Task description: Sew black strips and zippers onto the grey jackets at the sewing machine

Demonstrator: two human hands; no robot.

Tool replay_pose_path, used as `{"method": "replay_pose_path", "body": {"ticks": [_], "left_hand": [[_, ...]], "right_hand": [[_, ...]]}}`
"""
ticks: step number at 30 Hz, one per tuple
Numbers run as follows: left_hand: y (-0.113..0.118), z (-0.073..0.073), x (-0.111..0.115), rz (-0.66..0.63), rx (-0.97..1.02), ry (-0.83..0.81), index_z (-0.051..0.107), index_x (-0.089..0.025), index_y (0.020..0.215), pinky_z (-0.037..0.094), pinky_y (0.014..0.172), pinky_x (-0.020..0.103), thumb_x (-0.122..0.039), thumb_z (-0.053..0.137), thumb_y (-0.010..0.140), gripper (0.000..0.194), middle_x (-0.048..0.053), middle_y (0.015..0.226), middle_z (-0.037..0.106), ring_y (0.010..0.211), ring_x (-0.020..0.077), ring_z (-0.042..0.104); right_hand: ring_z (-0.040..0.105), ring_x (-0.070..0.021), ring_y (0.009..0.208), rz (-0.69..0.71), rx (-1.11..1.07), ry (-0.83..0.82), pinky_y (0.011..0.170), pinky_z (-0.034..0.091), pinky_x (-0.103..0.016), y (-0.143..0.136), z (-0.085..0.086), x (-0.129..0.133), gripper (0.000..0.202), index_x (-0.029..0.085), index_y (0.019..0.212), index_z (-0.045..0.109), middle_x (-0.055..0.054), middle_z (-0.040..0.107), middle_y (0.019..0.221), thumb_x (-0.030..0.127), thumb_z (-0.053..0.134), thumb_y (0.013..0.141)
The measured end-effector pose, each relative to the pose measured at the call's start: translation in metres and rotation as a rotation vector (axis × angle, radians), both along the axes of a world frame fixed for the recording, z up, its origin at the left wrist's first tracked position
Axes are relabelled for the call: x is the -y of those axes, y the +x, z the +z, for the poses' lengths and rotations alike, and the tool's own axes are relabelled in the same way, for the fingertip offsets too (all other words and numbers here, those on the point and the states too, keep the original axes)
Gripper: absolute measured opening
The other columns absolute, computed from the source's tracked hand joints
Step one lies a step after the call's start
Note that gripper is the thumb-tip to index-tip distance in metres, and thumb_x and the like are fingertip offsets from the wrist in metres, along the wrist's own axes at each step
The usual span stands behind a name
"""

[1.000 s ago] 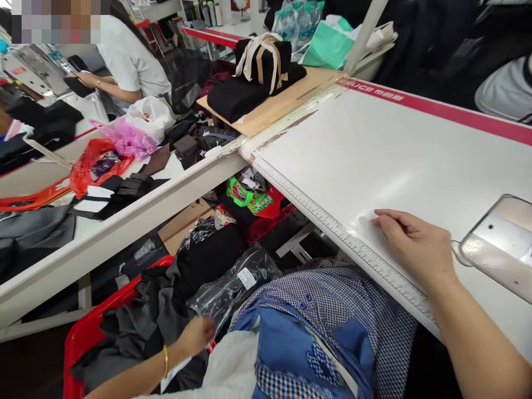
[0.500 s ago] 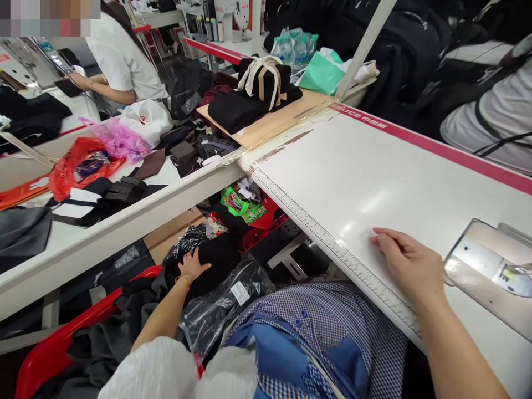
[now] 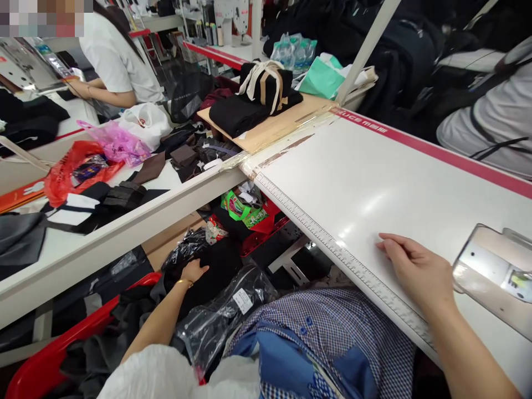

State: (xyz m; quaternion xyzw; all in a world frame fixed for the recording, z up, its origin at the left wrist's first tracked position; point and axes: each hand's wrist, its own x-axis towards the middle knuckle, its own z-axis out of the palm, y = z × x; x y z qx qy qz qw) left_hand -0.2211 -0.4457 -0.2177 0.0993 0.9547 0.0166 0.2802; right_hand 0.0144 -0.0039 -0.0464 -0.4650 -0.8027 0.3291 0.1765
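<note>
My left hand (image 3: 194,271) reaches down onto black fabric (image 3: 218,266) below the table, its fingers bent and partly sunk in the cloth. Just in front of my body lies a clear plastic bag (image 3: 216,321) with a white label. Over the white tabletop (image 3: 332,166) is my right hand (image 3: 415,271), fingers curled together with the thumb against them; whether something small is between them is hidden. A sewing machine's metal plate (image 3: 490,266) is to the right of that hand. A printed ruler strip (image 3: 332,249) runs along the table edge.
A red bin (image 3: 54,354) with dark cloth stands at lower left. Across the rail (image 3: 124,227) are a red plastic bag (image 3: 68,172) and fabric pieces. Folded black cloth (image 3: 236,113) lies on a wooden board. A person in white (image 3: 112,61) works at upper left.
My left hand's spread fingers have bent and drawn in over the black fabric. My right hand keeps its pose on the tabletop, and the view has shifted slightly.
</note>
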Motion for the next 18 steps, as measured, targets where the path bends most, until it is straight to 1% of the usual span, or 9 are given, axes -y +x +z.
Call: {"method": "replay_pose_path", "body": {"ticks": [2,4,8,10,12,13,15,17,18], "left_hand": [[-0.006,0.007,-0.02,-0.008,-0.131,0.07,0.053,-0.01,0.107,0.039,0.089,0.036,-0.033,0.05,0.081,0.035,0.013,0.108,0.056,0.103,0.0224,0.051],[-0.02,0.017,-0.054,-0.031,-0.261,0.163,0.049,-0.009,0.114,0.033,0.095,0.033,-0.03,0.043,0.083,0.038,0.014,0.116,0.052,0.112,0.0236,0.044],[-0.065,0.038,-0.147,-0.122,-0.395,0.352,0.047,-0.013,0.118,0.025,0.101,0.03,-0.029,0.034,0.086,0.038,0.01,0.123,0.047,0.117,0.0217,0.038],[-0.089,0.047,-0.193,-0.16,-0.404,0.415,0.046,-0.014,0.12,0.025,0.101,0.033,-0.025,0.039,0.085,0.038,0.01,0.126,0.046,0.119,0.0228,0.036],[-0.109,0.052,-0.228,-0.164,-0.396,0.456,0.045,-0.015,0.122,0.026,0.1,0.04,-0.024,0.048,0.08,0.043,0.011,0.128,0.044,0.119,0.0261,0.035],[-0.117,0.053,-0.241,-0.151,-0.391,0.473,0.047,-0.015,0.12,0.027,0.098,0.044,-0.025,0.052,0.078,0.043,0.012,0.127,0.045,0.118,0.0275,0.036],[-0.126,0.053,-0.256,-0.096,-0.382,0.513,0.053,-0.013,0.11,0.031,0.093,0.049,-0.027,0.056,0.077,0.036,0.013,0.117,0.052,0.111,0.028,0.044],[-0.126,0.053,-0.259,-0.017,-0.398,0.577,0.058,-0.011,0.097,0.037,0.088,0.047,-0.028,0.054,0.078,0.025,0.014,0.103,0.058,0.101,0.0271,0.051],[-0.122,0.054,-0.256,0.029,-0.42,0.622,0.057,-0.011,0.094,0.039,0.085,0.045,-0.028,0.051,0.08,0.023,0.014,0.099,0.059,0.097,0.0265,0.054]], "right_hand": [[0.059,-0.0249,0.093,0.024,0.02,0.002,0.086,0.044,-0.041,-0.001,0.002,-0.001,0.034,0.027,0.09,0.066,-0.001,0.068,0.082,0.044,0.048,0.068],[0.059,-0.0245,0.094,0.04,0.021,-0.002,0.087,0.044,-0.042,-0.002,0.003,-0.002,0.035,0.027,0.09,0.066,0.0,0.068,0.083,0.046,0.047,0.067],[0.06,-0.0246,0.09,0.061,-0.012,0.006,0.084,0.044,-0.042,0.0,0.001,-0.005,0.037,0.025,0.09,0.067,-0.001,0.068,0.085,0.047,0.047,0.068],[0.06,-0.0245,0.089,0.067,-0.02,0.006,0.083,0.045,-0.041,0.001,0.0,-0.006,0.036,0.025,0.089,0.067,-0.001,0.068,0.086,0.047,0.047,0.068],[0.06,-0.0237,0.09,0.058,-0.012,-0.009,0.082,0.046,-0.039,0.002,0.0,-0.005,0.035,0.025,0.089,0.067,-0.001,0.067,0.088,0.047,0.048,0.07],[0.06,-0.0233,0.09,0.047,-0.006,-0.022,0.081,0.046,-0.038,0.002,0.0,-0.004,0.034,0.026,0.09,0.066,0.0,0.067,0.088,0.047,0.048,0.07],[0.06,-0.0225,0.09,0.027,-0.004,-0.054,0.081,0.047,-0.037,0.002,0.0,-0.005,0.035,0.026,0.092,0.066,0.0,0.067,0.086,0.047,0.048,0.071],[0.061,-0.0222,0.089,0.021,-0.013,-0.074,0.08,0.047,-0.035,0.003,0.001,-0.008,0.034,0.025,0.092,0.066,0.0,0.067,0.084,0.047,0.048,0.072],[0.061,-0.0221,0.088,0.024,-0.02,-0.079,0.08,0.047,-0.035,0.004,0.001,-0.01,0.034,0.025,0.093,0.066,-0.001,0.067,0.084,0.046,0.048,0.073]]}}
